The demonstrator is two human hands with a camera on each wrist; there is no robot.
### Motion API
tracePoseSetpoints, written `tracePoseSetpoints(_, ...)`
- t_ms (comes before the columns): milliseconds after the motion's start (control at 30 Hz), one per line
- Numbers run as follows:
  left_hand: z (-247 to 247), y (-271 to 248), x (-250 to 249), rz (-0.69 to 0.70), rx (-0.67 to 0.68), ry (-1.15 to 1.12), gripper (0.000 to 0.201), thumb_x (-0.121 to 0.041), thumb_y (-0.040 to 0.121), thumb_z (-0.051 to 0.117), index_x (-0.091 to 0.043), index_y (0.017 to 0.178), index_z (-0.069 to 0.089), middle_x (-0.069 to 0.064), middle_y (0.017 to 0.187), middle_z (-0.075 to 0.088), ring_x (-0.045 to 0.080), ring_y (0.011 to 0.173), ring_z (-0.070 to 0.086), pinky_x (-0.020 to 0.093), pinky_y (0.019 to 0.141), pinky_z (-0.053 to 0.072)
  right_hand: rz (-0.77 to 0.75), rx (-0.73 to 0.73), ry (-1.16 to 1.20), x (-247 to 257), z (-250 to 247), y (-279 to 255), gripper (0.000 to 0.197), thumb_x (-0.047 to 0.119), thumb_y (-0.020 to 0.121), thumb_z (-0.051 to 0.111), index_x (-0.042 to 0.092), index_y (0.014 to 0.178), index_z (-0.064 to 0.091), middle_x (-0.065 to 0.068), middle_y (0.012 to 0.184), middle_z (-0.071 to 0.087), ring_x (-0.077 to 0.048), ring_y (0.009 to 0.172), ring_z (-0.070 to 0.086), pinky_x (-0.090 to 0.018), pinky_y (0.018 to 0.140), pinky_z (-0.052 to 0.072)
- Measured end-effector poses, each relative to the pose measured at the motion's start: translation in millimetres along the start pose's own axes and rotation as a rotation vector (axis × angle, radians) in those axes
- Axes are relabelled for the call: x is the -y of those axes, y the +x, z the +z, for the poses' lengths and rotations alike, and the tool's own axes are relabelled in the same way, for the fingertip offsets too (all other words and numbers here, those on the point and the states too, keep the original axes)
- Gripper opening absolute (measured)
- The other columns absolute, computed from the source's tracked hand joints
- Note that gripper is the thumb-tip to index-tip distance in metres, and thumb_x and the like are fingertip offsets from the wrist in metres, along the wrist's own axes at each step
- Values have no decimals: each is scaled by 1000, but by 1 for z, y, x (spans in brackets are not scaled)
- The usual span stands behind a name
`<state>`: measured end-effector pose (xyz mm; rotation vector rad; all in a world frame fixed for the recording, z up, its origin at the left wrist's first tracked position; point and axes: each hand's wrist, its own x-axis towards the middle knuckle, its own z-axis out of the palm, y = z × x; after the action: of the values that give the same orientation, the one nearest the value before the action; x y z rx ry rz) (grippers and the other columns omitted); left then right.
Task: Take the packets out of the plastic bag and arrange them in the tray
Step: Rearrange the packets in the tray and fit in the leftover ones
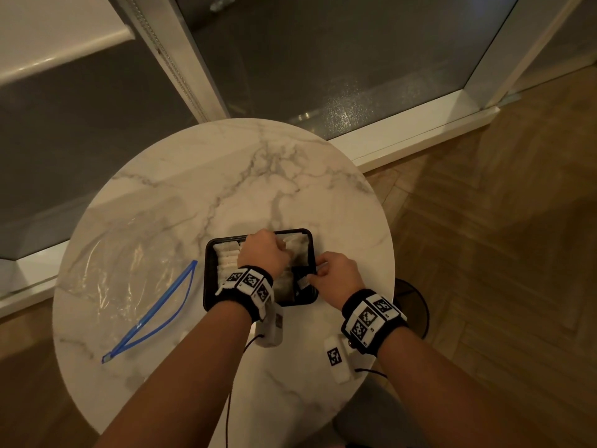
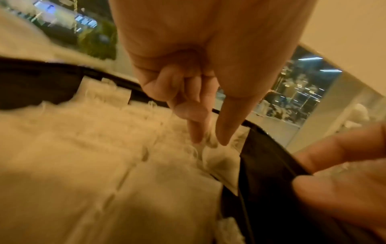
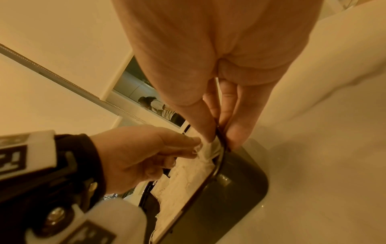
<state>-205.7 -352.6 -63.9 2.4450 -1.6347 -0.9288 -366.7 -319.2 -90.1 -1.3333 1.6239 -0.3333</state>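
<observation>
A black tray [image 1: 209, 286] sits on the round marble table [image 1: 258, 176], holding rows of white packets [image 1: 226, 260]. My left hand [image 1: 281, 250] reaches into the tray; in the left wrist view its thumb and forefinger [image 2: 210, 142] pinch the top edge of a packet [image 2: 219, 161] next to the tray's right wall [image 2: 261, 165]. My right hand [image 1: 318, 270] grips the tray's right rim, thumb inside and fingers outside [image 3: 220, 138]. The clear plastic bag [image 1: 129, 279] with a blue zip [image 1: 155, 315] lies flat to the left; no packets show inside it.
The table's near edge runs just below my forearms, with wooden floor around it. A dark round object [image 1: 416, 305] lies on the floor beyond the table's right edge. Window frames stand behind the table. Cables hang from both wrist cameras.
</observation>
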Motion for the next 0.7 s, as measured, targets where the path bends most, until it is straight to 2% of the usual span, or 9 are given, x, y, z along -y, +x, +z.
tracePoseSetpoints(67, 9, 3, 4, -27, 17, -56, 27, -24, 79, 75, -10, 58, 67, 2, 58, 62, 24, 70, 68, 33, 70, 58, -1, -2, -1, 0, 1, 0, 31, 20, 81, 76, 14, 110, 67, 0, 82, 67, -16, 80, 65, -23, 75, 52)
tracePoseSetpoints(100, 13, 4, 5, -25, 16, -68, 31, -22, 80, 75, -10, 53, 63, 1, 54, 58, 27, 71, 68, 31, 67, 56, -3, -3, 0, 0, 1, 0, 31, 20, 81, 76, 14, 110, 67, 0, 81, 68, -17, 80, 66, -24, 76, 54)
tracePoseSetpoints(133, 15, 4, 5, -21, 18, -82, 30, -19, 80, 74, -13, 53, 64, 0, 55, 59, 28, 74, 69, 30, 66, 54, -3, -3, 0, 0, 1, 0, 32, 20, 81, 76, 13, 110, 67, -1, 81, 68, -17, 81, 66, -26, 78, 55)
tracePoseSetpoints(200, 18, 5, 4, -11, 29, -103, 14, -16, 82, 74, -16, 68, 77, 2, 76, 73, 25, 85, 70, 29, 73, 56, -5, -5, -1, 0, 1, 1, 32, 20, 81, 76, 13, 110, 67, -1, 82, 68, -18, 81, 66, -29, 80, 56)
tracePoseSetpoints(267, 19, 7, 4, -14, 21, -122, 9, -15, 85, 74, -16, 79, 80, 1, 91, 76, 22, 92, 69, 27, 76, 53, -9, -4, -3, -1, 1, 1, 31, 19, 81, 76, 13, 110, 67, -2, 83, 68, -19, 82, 66, -29, 80, 56)
tracePoseSetpoints(400, 20, 8, 6, -64, 13, -191, 29, -14, 85, 75, -27, 61, 65, -6, 83, 66, 19, 92, 65, 22, 78, 47, -11, 5, -2, -1, 0, 2, 31, 19, 81, 76, 12, 110, 66, -4, 87, 70, -19, 84, 66, -28, 79, 56)
tracePoseSetpoints(467, 21, 9, 8, -90, 11, -201, 33, -15, 83, 77, -29, 57, 62, -10, 78, 65, 18, 89, 66, 22, 75, 46, -10, 4, 3, -1, -1, 1, 30, 19, 81, 76, 13, 108, 67, -3, 85, 70, -19, 82, 67, -27, 78, 56)
tracePoseSetpoints(567, 22, 9, 8, -104, -6, -201, 34, -17, 80, 81, -29, 54, 63, -16, 68, 62, 15, 83, 66, 21, 71, 46, -11, 2, 10, -1, 0, 2, 27, 18, 80, 76, 14, 105, 67, -1, 81, 68, -17, 80, 66, -28, 78, 57)
tracePoseSetpoints(700, 22, 10, 5, -80, -7, -172, 28, -22, 78, 83, -29, 58, 65, -13, 72, 63, 14, 78, 63, 21, 69, 45, -12, -6, 7, -2, 1, 4, 26, 18, 79, 77, 15, 103, 68, 1, 78, 66, -16, 78, 65, -29, 79, 57)
